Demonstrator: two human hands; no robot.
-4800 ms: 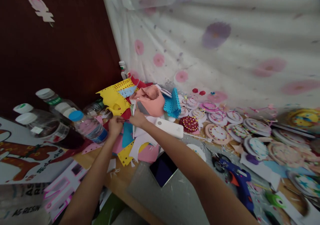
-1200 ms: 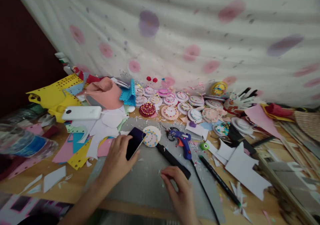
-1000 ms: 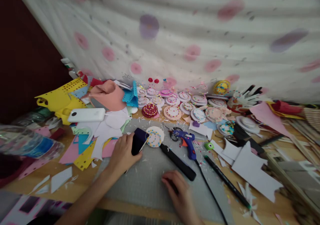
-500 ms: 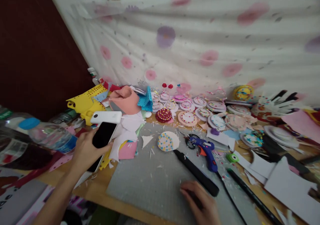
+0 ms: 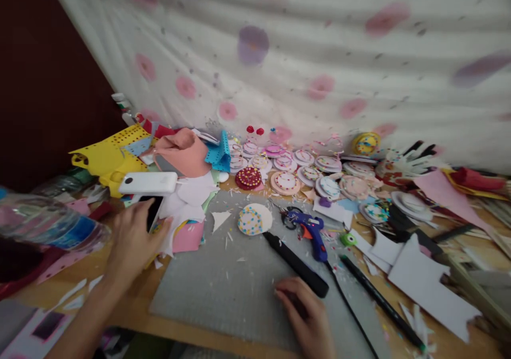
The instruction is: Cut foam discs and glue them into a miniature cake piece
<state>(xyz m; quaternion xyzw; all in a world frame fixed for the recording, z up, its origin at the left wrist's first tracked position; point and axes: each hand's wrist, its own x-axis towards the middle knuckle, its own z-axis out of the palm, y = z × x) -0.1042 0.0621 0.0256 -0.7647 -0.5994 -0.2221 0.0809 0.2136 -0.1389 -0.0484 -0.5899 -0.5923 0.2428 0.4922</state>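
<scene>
My left hand (image 5: 133,239) is wrapped round a smartphone (image 5: 153,213) with a dark screen, thumb on one side and fingers on the other; the hand covers much of it. Just behind lies a white power bank (image 5: 148,183). My right hand (image 5: 303,308) rests half curled on the grey cutting mat (image 5: 223,300), thumb against the forefinger, nothing visible in it. Close by lies a thick black handle-like stick (image 5: 297,266), its far end at a round white piece with a dotted disc (image 5: 250,220). A blue glue gun (image 5: 313,231) sits to the right.
Several small decorated paper hats (image 5: 285,182) line the back by the curtain. Yellow foam sheets (image 5: 107,154) and a bottle (image 5: 51,223) crowd the left. A black marker (image 5: 381,300) and white sheet offcuts (image 5: 427,284) lie on the right.
My left hand has tilted the smartphone down, lower and flatter beside the power bank, covering more of its screen. The view has swung slightly right. My right hand keeps its curled pose.
</scene>
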